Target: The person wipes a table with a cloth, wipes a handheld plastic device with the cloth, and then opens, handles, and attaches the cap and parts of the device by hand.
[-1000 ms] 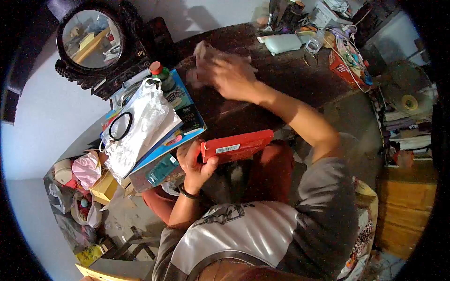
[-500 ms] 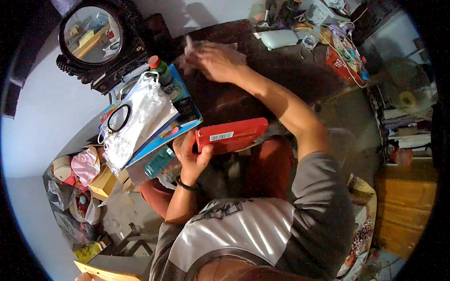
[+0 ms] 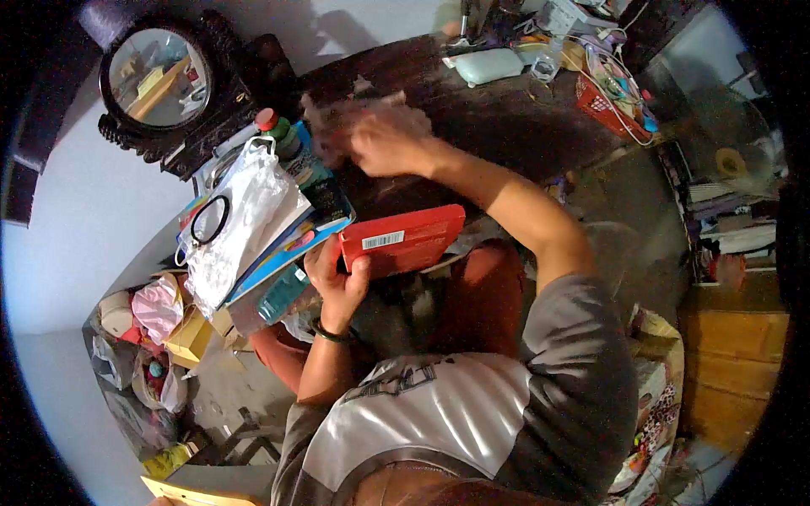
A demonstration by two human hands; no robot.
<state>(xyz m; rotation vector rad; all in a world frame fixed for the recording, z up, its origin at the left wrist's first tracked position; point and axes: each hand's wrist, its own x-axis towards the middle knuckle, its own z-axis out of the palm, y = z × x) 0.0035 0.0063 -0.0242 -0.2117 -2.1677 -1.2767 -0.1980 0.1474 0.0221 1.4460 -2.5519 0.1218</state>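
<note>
My left hand [image 3: 339, 282] grips a flat red box [image 3: 422, 244] by its left end, thumb on the near face. A white barcode label shows on the box, which is tilted above my lap at the table's near edge. Over the dark table [image 3: 498, 110], my right hand [image 3: 386, 145] is closed on a thin, pale crumpled cloth [image 3: 325, 126]. The cloth is slightly blurred and spreads out beyond the fingers, lying on or just above the tabletop.
Left of my hands, a stack of books [image 3: 342, 221] carries a clear plastic bag [image 3: 245, 219] and a red-capped bottle [image 3: 274, 126]. A round mirror [image 3: 159, 78] stands behind. Farther right are a pale pouch [image 3: 485, 67] and a red basket [image 3: 606, 110] of odds and ends.
My right hand has drawn the cloth slightly toward me, and its fingers have curled in. The red box stays in my left hand. The whole view has shifted slightly.
</note>
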